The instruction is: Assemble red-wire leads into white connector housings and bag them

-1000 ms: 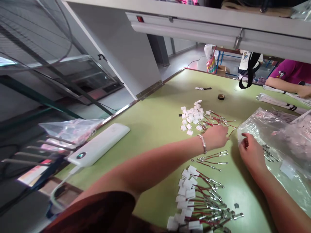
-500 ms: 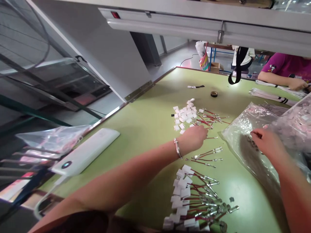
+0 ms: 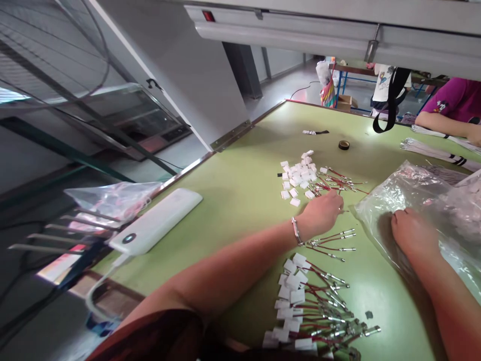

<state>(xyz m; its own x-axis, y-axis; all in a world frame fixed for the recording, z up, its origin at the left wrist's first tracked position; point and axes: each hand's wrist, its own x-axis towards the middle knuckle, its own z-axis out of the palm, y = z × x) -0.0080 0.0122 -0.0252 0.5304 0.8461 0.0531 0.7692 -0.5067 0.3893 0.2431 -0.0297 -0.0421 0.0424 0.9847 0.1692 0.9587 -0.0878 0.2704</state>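
Note:
My left hand (image 3: 325, 213) is closed in a pinch over the green table, and a short red wire (image 3: 344, 211) pokes out past its fingertips. Just beyond it lies a loose heap of red wires with metal terminals (image 3: 340, 181), beside a pile of small white connector housings (image 3: 300, 173). Curled fingers of my right hand (image 3: 415, 233) rest on a clear plastic bag (image 3: 379, 200); what they hold is hidden. Nearer me are several separate red wires (image 3: 334, 244) and a row of white housings with red wires and metal ends (image 3: 296, 297).
A white power bank (image 3: 160, 223) with a cable lies at the left edge by a plastic bag (image 3: 112, 195). Black tape (image 3: 343, 145) sits farther back. White cable bundles (image 3: 438, 150) and a co-worker's arm (image 3: 447, 123) are at right. A lamp bar (image 3: 300, 42) hangs overhead.
The whole view has shifted, with the table contents now farther right. My right hand's fingers have come down and curled over the small metal pieces on the bag. My left hand stays by the wires.

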